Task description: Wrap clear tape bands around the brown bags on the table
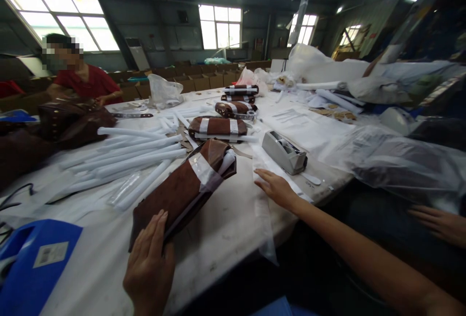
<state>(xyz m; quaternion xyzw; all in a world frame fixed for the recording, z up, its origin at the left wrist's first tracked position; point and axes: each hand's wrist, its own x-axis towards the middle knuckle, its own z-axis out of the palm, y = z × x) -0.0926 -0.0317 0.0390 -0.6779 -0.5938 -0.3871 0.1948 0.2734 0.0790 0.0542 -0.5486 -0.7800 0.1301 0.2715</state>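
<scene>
My left hand (149, 257) lies with straight fingers against the near end of a brown leather bag (171, 194). The bag is folded into a long bundle, with a pale band (204, 170) around it and white padding (227, 160) at its far end. My right hand (274, 187) rests with fingers stretched out on a clear plastic sleeve (264, 209) that hangs over the table edge. Just beyond that hand stands a grey tape dispenser (284, 151). Behind the first bag lies another banded brown bundle (218, 126), with several more further back.
White rolled tubes (134, 156) are piled left of the bag. A blue container (43, 262) stands at the near left. Across the table, a person in red (87, 83) handles a brown bag (73, 119). Another person's hand (440, 224) is at the right, below plastic-wrapped goods (400, 160).
</scene>
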